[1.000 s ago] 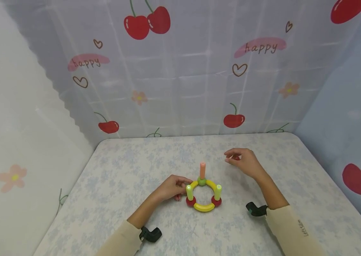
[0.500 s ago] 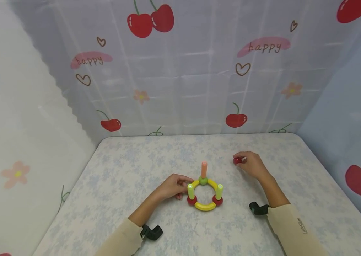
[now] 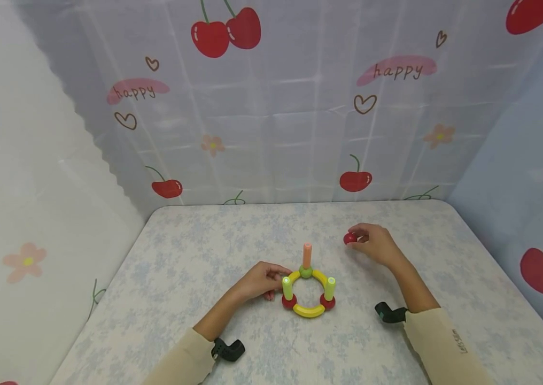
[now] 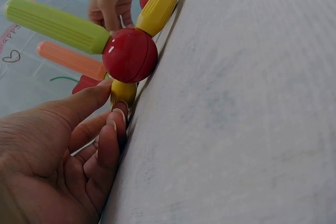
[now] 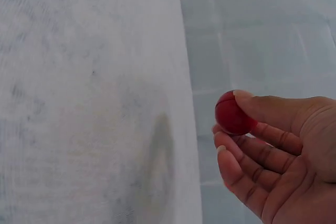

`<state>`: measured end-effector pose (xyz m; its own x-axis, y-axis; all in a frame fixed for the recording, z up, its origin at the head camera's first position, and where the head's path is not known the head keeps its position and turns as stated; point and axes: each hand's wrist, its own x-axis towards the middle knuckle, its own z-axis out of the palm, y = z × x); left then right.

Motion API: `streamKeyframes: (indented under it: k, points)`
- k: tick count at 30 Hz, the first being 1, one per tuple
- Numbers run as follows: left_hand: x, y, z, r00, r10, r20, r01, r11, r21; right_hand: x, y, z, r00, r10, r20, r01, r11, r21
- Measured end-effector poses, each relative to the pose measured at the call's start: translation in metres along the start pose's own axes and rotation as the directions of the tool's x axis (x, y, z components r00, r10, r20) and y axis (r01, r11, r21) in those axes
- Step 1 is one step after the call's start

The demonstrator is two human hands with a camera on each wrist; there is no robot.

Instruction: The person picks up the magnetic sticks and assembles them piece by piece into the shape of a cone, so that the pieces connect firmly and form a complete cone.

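A ring of yellow curved rods (image 3: 308,311) joined by two red balls and one green ball (image 3: 305,272) lies on the table. Two lime green sticks (image 3: 287,289) rise from the red balls, and an orange stick (image 3: 307,255) from the green one. At the ring's left side my left hand (image 3: 259,280) pinches a yellow rod (image 4: 123,93) between thumb and fingertips, beside a red ball (image 4: 130,55). My right hand (image 3: 375,244) holds a loose red ball (image 3: 350,238) between thumb and fingers above the table, right of and behind the ring. A groove shows on that ball (image 5: 234,113).
The table (image 3: 214,230) has a pale blue-and-white patterned cover. Curtains (image 3: 271,117) printed with cherries stand along its back and both sides. A dark camera mount (image 3: 228,350) sits on the left wrist and another (image 3: 390,313) on the right.
My right hand first shifted right, then slightly back left, turning so that the red ball shows more plainly at its fingertips. My left hand and the ring stay in place.
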<state>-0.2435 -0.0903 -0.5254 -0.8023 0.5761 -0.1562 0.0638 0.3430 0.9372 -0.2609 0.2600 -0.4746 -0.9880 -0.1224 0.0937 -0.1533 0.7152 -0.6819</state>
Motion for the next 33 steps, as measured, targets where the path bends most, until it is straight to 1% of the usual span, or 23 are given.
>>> streamKeyframes:
  k: [3, 5, 10, 13, 18, 22, 28, 33]
  points:
    - [0.000, 0.000, 0.000, 1.000, 0.002, 0.002, -0.002, 1.000, -0.003, -0.004, -0.015, -0.003, 0.999, -0.033, -0.012, 0.033, 0.998, 0.049]
    - [0.000, 0.000, -0.001, 1.000, 0.002, 0.004, -0.002, 1.000, -0.006, -0.006, -0.027, -0.006, 0.997, -0.071, -0.018, 0.072, 0.994, 0.082]
    - [0.001, 0.000, -0.001, 1.000, -0.001, 0.002, 0.001, 1.000, -0.005, -0.012, -0.053, -0.011, 0.983, -0.181, -0.017, 0.181, 0.970, 0.161]
    - [0.001, 0.000, -0.001, 1.000, 0.002, -0.001, -0.002, 1.000, 0.001, -0.015, -0.066, -0.011, 0.977, -0.211, 0.003, 0.206, 0.957, 0.203]
    - [0.001, -0.001, 0.000, 1.000, 0.006, 0.001, -0.006, 1.000, 0.018, -0.018, -0.084, -0.008, 0.969, -0.248, 0.016, 0.238, 0.946, 0.220]
    - [0.001, -0.003, 0.000, 1.000, 0.011, 0.001, -0.011, 1.000, 0.016, -0.016, -0.093, -0.005, 0.958, -0.285, 0.014, 0.275, 0.935, 0.223]
    - [0.001, -0.003, 0.000, 1.000, 0.012, 0.005, -0.012, 1.000, 0.008, -0.013, -0.096, 0.000, 0.942, -0.330, 0.057, 0.308, 0.922, 0.236]
    - [0.001, -0.002, 0.000, 1.000, 0.011, 0.002, -0.011, 1.000, 0.013, -0.011, -0.098, 0.004, 0.931, -0.358, 0.069, 0.335, 0.915, 0.227]
